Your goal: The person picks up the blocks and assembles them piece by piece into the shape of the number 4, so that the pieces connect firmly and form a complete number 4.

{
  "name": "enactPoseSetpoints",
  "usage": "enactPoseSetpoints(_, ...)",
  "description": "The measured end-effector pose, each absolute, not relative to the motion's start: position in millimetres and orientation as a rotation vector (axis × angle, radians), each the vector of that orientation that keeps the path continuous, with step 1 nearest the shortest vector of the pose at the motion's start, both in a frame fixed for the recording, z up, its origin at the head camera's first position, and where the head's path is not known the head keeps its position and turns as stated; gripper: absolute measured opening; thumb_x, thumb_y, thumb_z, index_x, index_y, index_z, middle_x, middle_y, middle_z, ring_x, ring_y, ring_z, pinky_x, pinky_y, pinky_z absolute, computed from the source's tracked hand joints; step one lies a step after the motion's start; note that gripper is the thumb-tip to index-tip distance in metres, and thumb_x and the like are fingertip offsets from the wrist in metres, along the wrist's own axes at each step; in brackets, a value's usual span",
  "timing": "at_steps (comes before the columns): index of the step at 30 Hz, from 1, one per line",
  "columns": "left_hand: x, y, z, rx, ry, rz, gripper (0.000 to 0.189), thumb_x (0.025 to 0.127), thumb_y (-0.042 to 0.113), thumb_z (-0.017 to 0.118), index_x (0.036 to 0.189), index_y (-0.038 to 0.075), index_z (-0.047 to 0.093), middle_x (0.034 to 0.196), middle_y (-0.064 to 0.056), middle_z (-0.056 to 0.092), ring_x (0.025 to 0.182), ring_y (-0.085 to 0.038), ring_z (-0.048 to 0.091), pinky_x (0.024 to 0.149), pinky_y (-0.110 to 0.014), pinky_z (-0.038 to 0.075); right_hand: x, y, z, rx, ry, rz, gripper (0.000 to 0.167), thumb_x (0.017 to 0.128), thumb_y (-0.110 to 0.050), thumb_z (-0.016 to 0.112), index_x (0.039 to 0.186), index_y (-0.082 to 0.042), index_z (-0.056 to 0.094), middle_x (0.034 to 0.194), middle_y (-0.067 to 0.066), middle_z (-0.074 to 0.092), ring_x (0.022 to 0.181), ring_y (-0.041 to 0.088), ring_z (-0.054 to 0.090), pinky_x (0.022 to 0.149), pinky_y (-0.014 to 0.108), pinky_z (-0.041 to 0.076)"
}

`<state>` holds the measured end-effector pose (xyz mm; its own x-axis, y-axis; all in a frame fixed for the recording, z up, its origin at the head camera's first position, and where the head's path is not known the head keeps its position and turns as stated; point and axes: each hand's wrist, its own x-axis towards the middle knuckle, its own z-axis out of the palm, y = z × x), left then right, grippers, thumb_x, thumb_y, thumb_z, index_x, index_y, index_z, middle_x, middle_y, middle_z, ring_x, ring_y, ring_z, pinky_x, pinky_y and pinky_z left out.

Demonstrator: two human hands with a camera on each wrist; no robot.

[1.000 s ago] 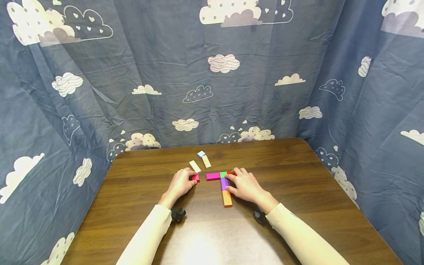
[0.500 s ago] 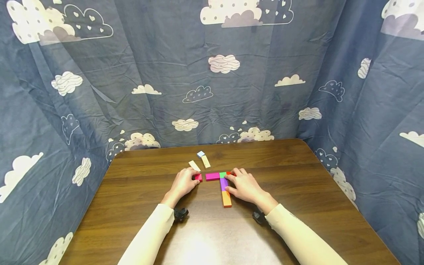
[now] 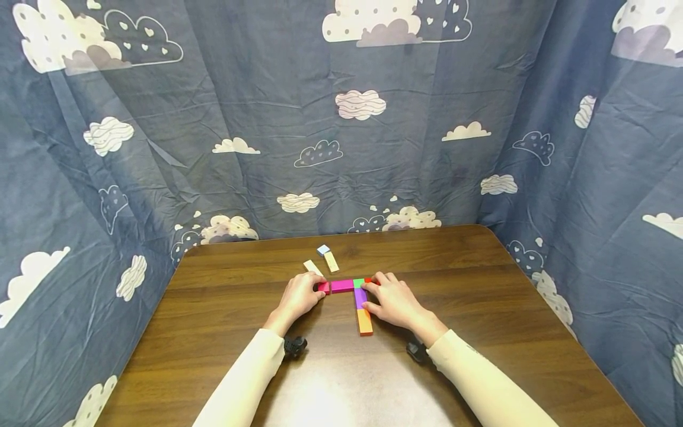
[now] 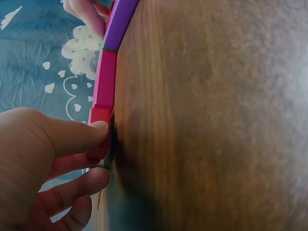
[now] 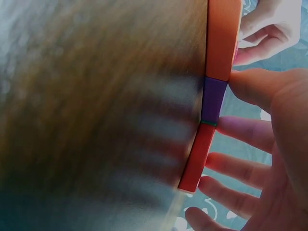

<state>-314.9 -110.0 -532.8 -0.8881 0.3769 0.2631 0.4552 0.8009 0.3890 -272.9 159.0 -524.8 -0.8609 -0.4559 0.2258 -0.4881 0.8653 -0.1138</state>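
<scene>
My left hand (image 3: pixel 296 298) pinches a small pinkish-red block (image 4: pixel 99 116) between thumb and fingers, low on the tabletop. Its end sits right at the left end of a magenta block (image 3: pixel 342 286). That one continues into a green block (image 3: pixel 358 283), and a red block (image 5: pixel 197 159) extends to the right, largely covered by fingers in the head view. From the green block a purple block (image 3: pixel 360 298) and an orange block (image 3: pixel 365 322) run toward me. My right hand (image 3: pixel 397 301) rests along this T-shaped row, its fingers extended over the red block and its thumb near the purple-orange joint.
Behind my left hand lie a cream block (image 3: pixel 312 267) and a second cream block (image 3: pixel 331 261), whose far end meets a light blue block (image 3: pixel 323 249). The brown wooden table (image 3: pixel 480 284) ends at a cloud-print curtain (image 3: pixel 405 160).
My left hand has slid the pinkish-red block rightward, narrowing the gap to the magenta block. My right hand and the rest of the row stay about where they were.
</scene>
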Motion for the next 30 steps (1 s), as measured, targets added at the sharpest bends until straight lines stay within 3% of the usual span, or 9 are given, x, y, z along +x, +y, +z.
enactPoseSetpoints(30,-317.7,-105.2,-536.6,-0.627,-2.818,-0.677,0.025,0.082,0.017,0.082,0.106,0.017,0.078,0.102,0.003,0.073,0.09,-0.019,0.068,0.076,-0.041,0.054,-274.2,159.7,-528.9,0.728,-2.84,0.225,0.051,0.089,-0.05,0.071,0.131,-0.021,0.069,0.118,0.004,0.057,0.11,0.028,0.053,0.079,0.047,0.049)
